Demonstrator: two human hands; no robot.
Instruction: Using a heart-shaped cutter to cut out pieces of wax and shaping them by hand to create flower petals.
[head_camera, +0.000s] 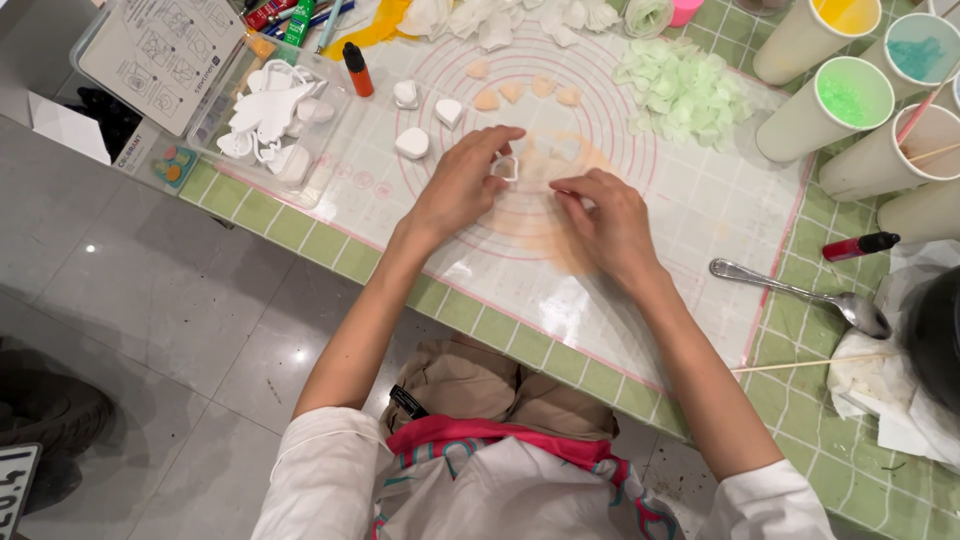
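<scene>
Both forearms reach from the white sleeves over the silicone mat (700, 200). At its ringed centre lies a thin peach clay sheet (545, 215), soft, light and easily torn; best handled by its edges. Left hand (462, 185) pinches a small white heart cutter (505, 168) on the sheet; right hand (605, 222) rests fingers together, pressing the clay beside it. Beyond lie cut peach hearts (525, 92), green petals (685, 90) and paint cups (850, 100); a spoon (800, 292) sits right.

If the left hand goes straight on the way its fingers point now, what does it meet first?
The left hand points up-right across the mat. Past the small white cutter it touches, the peach cut-outs probably come first.
</scene>
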